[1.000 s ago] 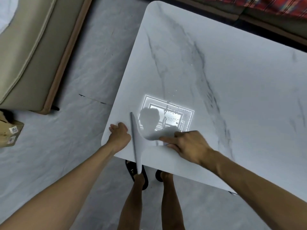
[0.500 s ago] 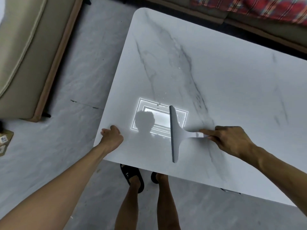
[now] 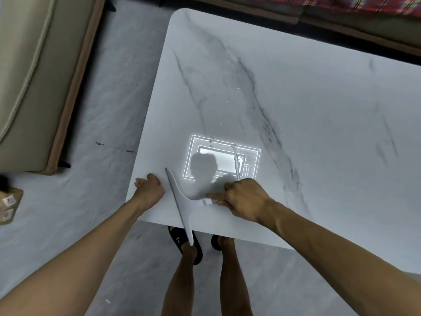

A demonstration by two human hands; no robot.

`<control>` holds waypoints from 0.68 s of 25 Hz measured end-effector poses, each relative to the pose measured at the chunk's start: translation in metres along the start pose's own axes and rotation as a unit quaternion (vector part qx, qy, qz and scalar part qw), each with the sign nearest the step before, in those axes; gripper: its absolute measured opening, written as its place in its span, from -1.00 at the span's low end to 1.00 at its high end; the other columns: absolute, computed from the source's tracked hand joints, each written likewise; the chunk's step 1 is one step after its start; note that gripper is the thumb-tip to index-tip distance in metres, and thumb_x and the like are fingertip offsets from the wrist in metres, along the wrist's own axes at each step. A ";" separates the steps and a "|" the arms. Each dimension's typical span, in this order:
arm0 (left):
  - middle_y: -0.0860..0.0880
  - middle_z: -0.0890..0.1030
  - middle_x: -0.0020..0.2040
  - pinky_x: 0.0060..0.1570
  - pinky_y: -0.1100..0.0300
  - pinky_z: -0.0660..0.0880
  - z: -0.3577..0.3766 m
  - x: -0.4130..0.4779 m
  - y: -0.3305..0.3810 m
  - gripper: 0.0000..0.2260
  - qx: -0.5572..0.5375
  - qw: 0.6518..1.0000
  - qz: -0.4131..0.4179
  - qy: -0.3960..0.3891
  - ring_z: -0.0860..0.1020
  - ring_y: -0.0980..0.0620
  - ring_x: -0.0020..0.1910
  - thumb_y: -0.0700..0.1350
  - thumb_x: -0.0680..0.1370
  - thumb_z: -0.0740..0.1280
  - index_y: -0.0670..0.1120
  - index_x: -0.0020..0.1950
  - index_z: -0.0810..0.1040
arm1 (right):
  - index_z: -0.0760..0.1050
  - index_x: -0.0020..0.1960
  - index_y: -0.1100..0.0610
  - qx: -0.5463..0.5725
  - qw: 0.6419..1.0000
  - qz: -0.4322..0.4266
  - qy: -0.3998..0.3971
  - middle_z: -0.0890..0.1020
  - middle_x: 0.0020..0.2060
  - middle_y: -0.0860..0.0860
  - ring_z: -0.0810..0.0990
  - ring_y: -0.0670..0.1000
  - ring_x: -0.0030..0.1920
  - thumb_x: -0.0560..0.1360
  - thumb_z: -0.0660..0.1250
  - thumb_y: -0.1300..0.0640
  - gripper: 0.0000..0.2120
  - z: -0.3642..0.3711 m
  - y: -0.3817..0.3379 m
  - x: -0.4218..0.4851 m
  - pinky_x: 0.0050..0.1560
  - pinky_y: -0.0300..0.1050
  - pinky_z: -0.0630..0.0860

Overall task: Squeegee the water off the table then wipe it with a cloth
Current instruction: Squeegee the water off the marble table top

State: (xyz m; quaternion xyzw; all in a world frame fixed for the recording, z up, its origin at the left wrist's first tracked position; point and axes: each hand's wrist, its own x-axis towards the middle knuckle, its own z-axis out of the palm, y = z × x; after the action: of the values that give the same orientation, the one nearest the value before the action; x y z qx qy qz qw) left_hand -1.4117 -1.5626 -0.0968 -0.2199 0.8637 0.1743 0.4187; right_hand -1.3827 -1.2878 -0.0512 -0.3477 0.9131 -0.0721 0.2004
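A white marble-patterned table (image 3: 307, 106) fills the middle and right of the head view. My right hand (image 3: 242, 200) grips the handle of a pale grey squeegee (image 3: 181, 207). Its long blade lies near the table's near-left corner and its lower end sticks out past the front edge. My left hand (image 3: 149, 190) rests on the table's left edge just left of the blade, fingers curled, holding nothing. A thin line of water and small droplets (image 3: 235, 160) shine in the bright ceiling-light reflection beyond the blade. No cloth is in view.
A beige sofa (image 3: 34, 76) stands to the left across a strip of grey floor. A red plaid fabric (image 3: 341, 3) lies beyond the table's far edge. A cardboard box (image 3: 9, 205) sits at the far left. My legs and sandals (image 3: 182, 242) are below the table's front edge.
Half a second ago the squeegee blade stood further right on the table; my right hand has pulled it left to the near-left corner. My left hand stays on the edge.
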 end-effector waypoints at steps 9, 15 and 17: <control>-0.24 0.48 0.15 -0.34 0.17 0.34 -0.011 -0.018 -0.002 -0.86 -0.080 0.996 -0.022 0.018 0.44 -0.06 -0.17 -0.29 0.51 0.22 -0.16 0.04 0.32 | 0.47 0.24 -0.31 -0.041 0.988 0.144 -0.025 0.53 -0.38 -0.06 0.58 0.07 -0.41 0.57 0.08 -0.10 -0.68 -0.050 0.088 -0.099 -0.48 -0.15 0.36; -0.19 0.58 -0.13 -0.06 0.09 0.54 -0.039 -0.028 -0.022 -0.86 -0.218 0.955 0.000 0.199 0.54 -0.08 -0.15 -0.43 0.47 0.32 -0.21 -0.09 0.48 | 0.49 0.21 -0.29 -0.054 0.998 0.009 -0.030 0.52 -0.42 -0.06 0.53 0.05 -0.49 0.51 0.32 -0.07 -0.71 -0.056 0.028 -0.027 -0.51 -0.20 0.18; -0.21 0.63 -0.14 0.00 0.10 0.56 -0.050 -0.022 -0.039 -0.85 -0.241 0.944 0.002 0.228 0.60 -0.11 -0.11 -0.42 0.47 0.31 -0.19 -0.17 0.51 | 0.49 0.25 -0.27 -0.053 0.996 -0.060 -0.028 0.56 -0.35 -0.03 0.58 0.06 -0.39 0.55 0.28 -0.06 -0.71 -0.035 -0.015 0.028 -0.43 -0.17 0.20</control>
State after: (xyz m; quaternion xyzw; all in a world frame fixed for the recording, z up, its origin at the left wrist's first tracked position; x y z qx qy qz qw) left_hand -1.4114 -1.6147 -0.0541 -0.3460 0.8688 0.3231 0.1452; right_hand -1.4072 -1.3184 -0.0245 -0.4141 0.8871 -0.0256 0.2021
